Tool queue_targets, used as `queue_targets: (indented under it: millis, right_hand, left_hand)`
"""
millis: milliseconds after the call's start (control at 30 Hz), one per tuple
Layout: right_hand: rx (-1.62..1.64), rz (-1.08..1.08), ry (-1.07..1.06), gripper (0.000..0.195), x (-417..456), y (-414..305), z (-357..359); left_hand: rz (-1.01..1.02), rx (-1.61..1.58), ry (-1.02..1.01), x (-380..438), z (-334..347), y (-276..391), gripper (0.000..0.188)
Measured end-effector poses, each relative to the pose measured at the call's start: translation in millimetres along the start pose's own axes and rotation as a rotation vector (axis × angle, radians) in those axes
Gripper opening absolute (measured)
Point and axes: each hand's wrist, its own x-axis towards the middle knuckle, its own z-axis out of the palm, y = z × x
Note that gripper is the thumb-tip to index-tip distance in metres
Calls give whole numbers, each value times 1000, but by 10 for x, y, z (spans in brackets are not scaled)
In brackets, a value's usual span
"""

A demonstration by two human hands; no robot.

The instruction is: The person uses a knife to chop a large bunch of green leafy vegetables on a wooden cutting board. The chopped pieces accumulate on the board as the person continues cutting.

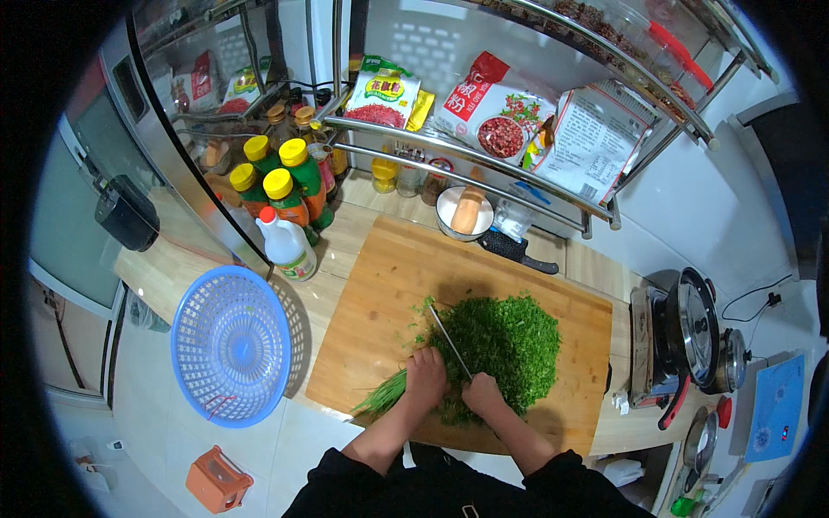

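A bundle of long green stalks, which look like chives (386,392), lies under my left hand (427,377) on the wooden cutting board (363,291). My fingers press the bundle close beside the blade. In my right hand (482,394) is the handle of a kitchen knife (451,341), its blade seen nearly edge-on and angled up to the left. Right of the blade spreads a large heap of finely chopped greens (518,343). A few loose bits lie left of the blade tip. The cut ends beneath my left fingers are hidden.
A blue plastic colander (243,349) stands left of the board. Behind are yellow-capped bottles (295,175), a white jug (288,246), a bowl (464,213) and a black-sheathed cleaver (515,251). A metal rack (453,146) overhangs the back. A lidded pan (696,327) sits at right.
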Motion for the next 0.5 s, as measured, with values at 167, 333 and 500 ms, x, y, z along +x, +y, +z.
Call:
queue_targets:
  millis: [167,333,500]
  right_hand:
    - [217,70,-52,34,-22,60,-129]
    - [140,-24,78,34,-356,1,-344]
    - [170,92,-16,35,-535,39,-391]
  left_hand:
    - [125,-62,-40,26,-54,-63,56]
    - [36,16,92,35,-113,0,54]
    - [1,-30,-56,51,-117,-5,50]
